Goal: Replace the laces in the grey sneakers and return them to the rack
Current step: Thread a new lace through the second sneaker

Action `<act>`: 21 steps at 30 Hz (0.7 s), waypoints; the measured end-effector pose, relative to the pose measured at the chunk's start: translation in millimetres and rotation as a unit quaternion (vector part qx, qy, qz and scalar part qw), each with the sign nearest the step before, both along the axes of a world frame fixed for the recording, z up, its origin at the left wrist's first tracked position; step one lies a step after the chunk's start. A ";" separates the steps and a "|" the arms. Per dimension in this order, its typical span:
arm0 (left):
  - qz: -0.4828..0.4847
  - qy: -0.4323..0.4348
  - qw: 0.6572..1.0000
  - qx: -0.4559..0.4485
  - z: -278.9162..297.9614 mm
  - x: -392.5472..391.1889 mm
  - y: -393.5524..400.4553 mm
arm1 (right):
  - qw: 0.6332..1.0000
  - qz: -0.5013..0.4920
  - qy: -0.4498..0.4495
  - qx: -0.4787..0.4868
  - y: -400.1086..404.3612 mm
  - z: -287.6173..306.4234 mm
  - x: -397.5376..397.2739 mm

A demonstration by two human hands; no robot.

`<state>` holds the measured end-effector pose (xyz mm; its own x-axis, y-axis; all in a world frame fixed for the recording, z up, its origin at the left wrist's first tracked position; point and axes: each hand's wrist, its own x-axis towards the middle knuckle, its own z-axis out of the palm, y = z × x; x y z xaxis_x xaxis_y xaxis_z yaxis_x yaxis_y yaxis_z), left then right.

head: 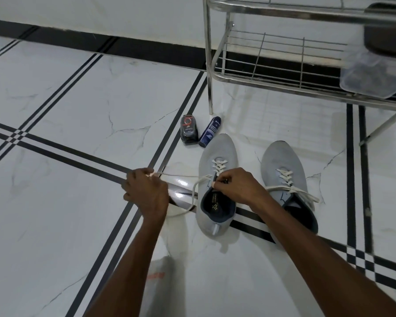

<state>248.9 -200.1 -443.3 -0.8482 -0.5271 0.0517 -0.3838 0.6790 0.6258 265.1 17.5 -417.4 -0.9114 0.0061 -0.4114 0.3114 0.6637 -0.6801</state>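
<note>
The white lace (181,176) is pinched taut by the left hand (146,191); the right hand (236,186) pinches it at the left sneaker's (217,186) eyelets. Being limp and thin, it is best gripped near its tip.

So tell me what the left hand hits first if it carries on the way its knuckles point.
Probably nothing soon: the left hand, gripping the white lace, points up-left over bare tiled floor toward the wall, though depth is uncertain.
</note>
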 end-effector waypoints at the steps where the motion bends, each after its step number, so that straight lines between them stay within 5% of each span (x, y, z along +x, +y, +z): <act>1: -0.060 0.024 0.998 0.002 -0.3 1.9 1.9 | 1.000 0.002 0.000 0.002 0.1 0.4 -0.5; 5: -0.368 0.005 0.930 0.005 -8.1 4.6 39.1 | 1.000 0.009 0.000 0.002 0.3 2.9 -0.6; 8: -0.314 0.032 0.949 0.018 -12.4 4.3 44.3 | 1.000 0.003 0.010 0.007 1.1 2.2 0.9; 10: -0.234 0.025 0.966 0.107 -14.2 6.6 35.5 | 1.000 0.001 0.013 0.009 -0.1 2.3 1.7; 16: -0.184 -0.049 0.938 0.288 -2.3 16.0 39.2 | 1.000 0.004 0.003 0.013 -4.1 3.3 -0.1; 21: -0.285 -0.122 0.934 0.179 -9.6 12.1 21.1 | 1.000 0.007 -0.011 0.009 -1.4 7.7 -2.2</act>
<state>261.0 -179.1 -452.9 -0.9598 0.0662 -0.2729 -0.1854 0.5804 0.7929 262.9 16.1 -409.7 -0.9024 0.0008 -0.4309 0.3165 0.6798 -0.6616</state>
